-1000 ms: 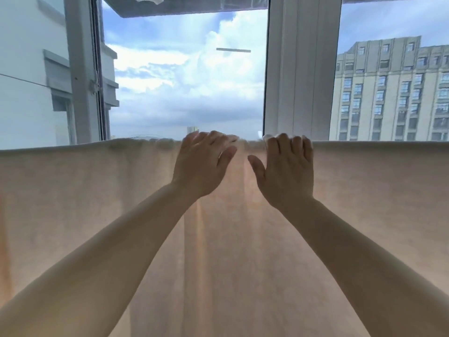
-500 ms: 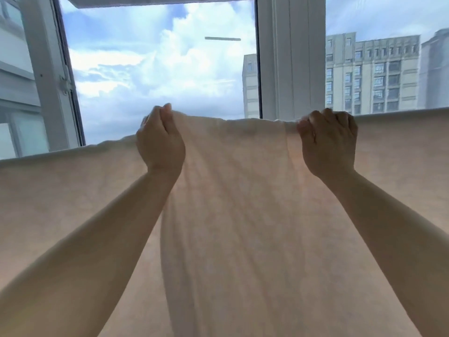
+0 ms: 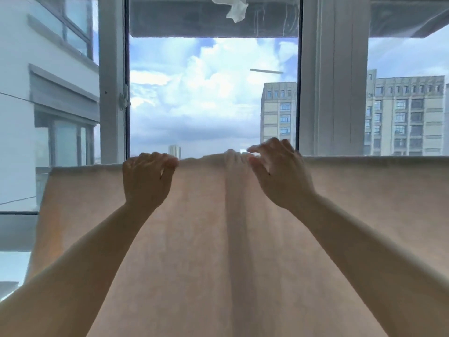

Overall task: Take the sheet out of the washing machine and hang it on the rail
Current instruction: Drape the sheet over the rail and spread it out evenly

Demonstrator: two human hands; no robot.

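Observation:
The pale beige sheet [image 3: 218,239] hangs across the lower view, folded over the rail, which stays hidden under its top edge. A bunched vertical crease runs down from the top edge between my hands. My left hand [image 3: 148,178] has its fingers curled over the top edge and grips it, left of the crease. Just right of the crease, my right hand [image 3: 279,173] hovers at the edge, blurred, with thumb and forefinger spread apart and nothing pinched between them.
Directly behind the sheet stands a window with grey frame posts [image 3: 113,81] [image 3: 332,76]. A white rag [image 3: 237,9] hangs from the overhang above. The sheet's left end [image 3: 52,181] stops short of the left window pane.
The raised stretch of sheet has come down level on the rail. My hands moved closer together, and the right hand released its grip and spread its fingers.

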